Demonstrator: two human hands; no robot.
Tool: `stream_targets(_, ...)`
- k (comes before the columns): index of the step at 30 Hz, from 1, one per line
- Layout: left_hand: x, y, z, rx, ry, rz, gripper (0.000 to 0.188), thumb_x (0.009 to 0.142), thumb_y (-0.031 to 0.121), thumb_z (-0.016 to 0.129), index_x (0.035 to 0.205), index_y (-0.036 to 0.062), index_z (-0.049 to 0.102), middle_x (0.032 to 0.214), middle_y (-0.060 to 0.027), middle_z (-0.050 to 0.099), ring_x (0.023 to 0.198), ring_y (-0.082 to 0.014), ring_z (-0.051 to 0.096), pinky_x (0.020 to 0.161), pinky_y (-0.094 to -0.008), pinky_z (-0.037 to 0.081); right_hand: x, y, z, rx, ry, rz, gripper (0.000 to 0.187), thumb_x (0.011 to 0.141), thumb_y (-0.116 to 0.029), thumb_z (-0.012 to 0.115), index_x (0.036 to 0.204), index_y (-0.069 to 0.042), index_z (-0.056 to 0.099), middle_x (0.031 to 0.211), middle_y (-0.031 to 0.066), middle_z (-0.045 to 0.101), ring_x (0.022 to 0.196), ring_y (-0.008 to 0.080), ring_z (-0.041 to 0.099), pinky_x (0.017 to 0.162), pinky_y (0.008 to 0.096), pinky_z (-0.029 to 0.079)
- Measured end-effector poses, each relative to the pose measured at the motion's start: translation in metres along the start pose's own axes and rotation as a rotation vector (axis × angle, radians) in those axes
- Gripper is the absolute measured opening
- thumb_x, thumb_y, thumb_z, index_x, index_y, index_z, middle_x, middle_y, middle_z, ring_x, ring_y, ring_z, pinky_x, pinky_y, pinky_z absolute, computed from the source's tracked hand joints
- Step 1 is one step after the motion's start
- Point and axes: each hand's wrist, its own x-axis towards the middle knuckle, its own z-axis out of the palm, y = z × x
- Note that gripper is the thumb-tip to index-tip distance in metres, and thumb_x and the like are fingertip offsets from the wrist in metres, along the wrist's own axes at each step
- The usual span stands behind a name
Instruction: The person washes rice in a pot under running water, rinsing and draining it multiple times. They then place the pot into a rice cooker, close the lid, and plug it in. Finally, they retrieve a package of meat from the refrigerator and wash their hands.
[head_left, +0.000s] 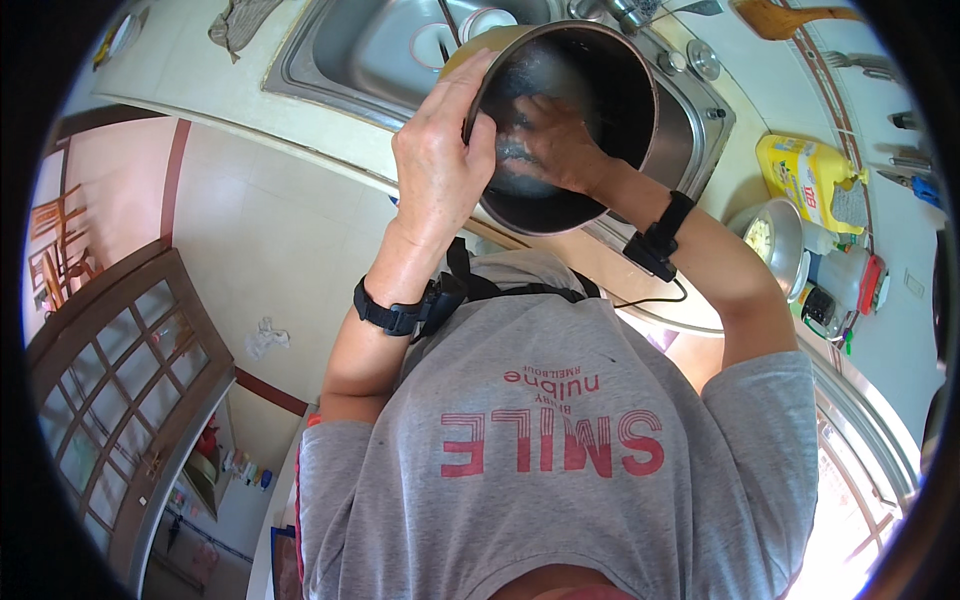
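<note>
A deep round pot (628, 95) with a dark inside is tilted over the steel sink (345, 100), its mouth facing me. My left hand (440, 150) is closed on the pot's left rim, thumb on the inner side and fingers outside. Inside the pot, my right hand (555, 145) presses against the inner wall with bent fingers. Whitish suds or wet smears show around those fingers. Whatever they may hold is hidden.
In the sink's left basin lie a white bowl (487, 22) and a white plate (430, 45). A grey cloth (238, 25) rests on the counter at left. At right stand a yellow jug (800, 180) and a metal bowl (790, 222) with pale food. A wooden spatula (790, 18) hangs behind.
</note>
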Motion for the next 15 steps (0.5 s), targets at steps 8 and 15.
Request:
stream_targets(8,-0.002,0.004,-0.001,-0.007,-0.012,0.023,0.047,0.080,-0.006,0.055,0.125,0.0039,0.064,0.123,-0.0149,0.068,0.106,-0.0342,0.068,0.090,-0.0380,0.057,0.005,0.004,0.015,0.045,-0.175,-0.241,0.031,0.093,-0.025,0.058,0.121,-0.014,0.064,0.124,0.0139,0.061,0.117,0.0322,0.058,0.095,0.0453,0.051)
stream_targets(15,-0.004,0.007,0.000,-0.033,-0.007,0.034,0.049,0.079,-0.007,0.054,0.125,0.0041,0.064,0.124,-0.0145,0.068,0.106,-0.0334,0.068,0.090,-0.0377,0.057,0.007,0.009,0.025,0.054,-0.252,-0.214,0.027,0.097,-0.023,0.049,0.119,-0.013,0.062,0.105,0.0135,0.071,0.098,0.0328,0.069,0.085,0.0464,0.055)
